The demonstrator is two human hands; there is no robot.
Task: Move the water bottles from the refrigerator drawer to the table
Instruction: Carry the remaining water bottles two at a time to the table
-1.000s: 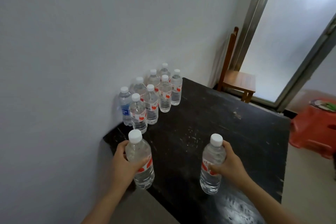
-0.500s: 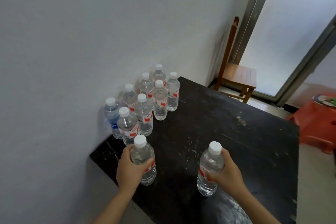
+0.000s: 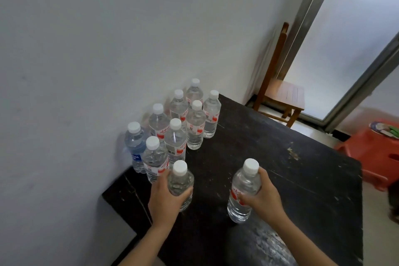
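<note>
My left hand (image 3: 165, 200) grips a clear water bottle (image 3: 181, 181) with a white cap, held upright over the dark table (image 3: 280, 175), right beside the nearest standing bottle. In my right hand (image 3: 262, 197) is a second water bottle (image 3: 243, 192) with a red label, upright, its base at or just above the tabletop. Several water bottles (image 3: 195, 127) stand in two rows along the white wall; one at the near left has a blue label (image 3: 135, 147). The refrigerator drawer is out of view.
A white wall (image 3: 86, 49) runs along the table's left side. A wooden chair (image 3: 280, 93) stands past the far table corner by a glass door. A red plastic stool (image 3: 375, 153) sits on the floor to the right.
Both hands have moved forward over the table with their bottles. The left bottle has come close to the rows of standing bottles.
</note>
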